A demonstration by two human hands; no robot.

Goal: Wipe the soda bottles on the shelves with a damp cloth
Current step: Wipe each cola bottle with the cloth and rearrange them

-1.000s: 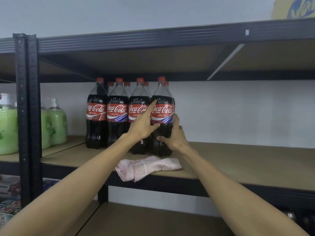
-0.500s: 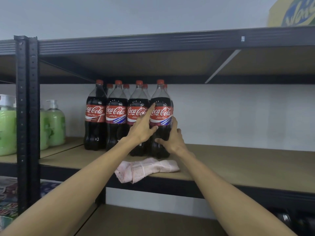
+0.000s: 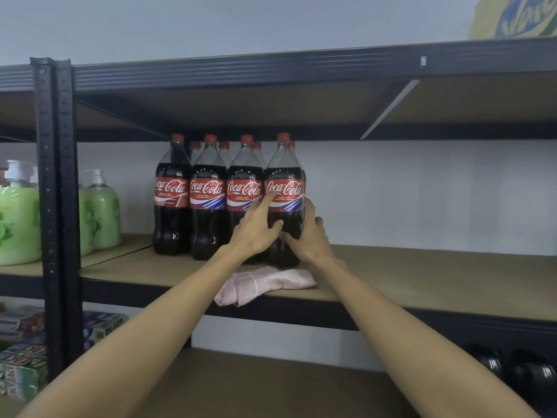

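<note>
The end bottle (image 3: 284,203) of the front row is clasped between the left grip (image 3: 256,227) and the right grip (image 3: 310,236), with fingers curled round either side and one forefinger laid up the label. Being full, it is judged heavy and smooth, and best held below the label. The cloth (image 3: 265,285) lies untouched on the shelf (image 3: 422,282), just beneath both grips.
</note>
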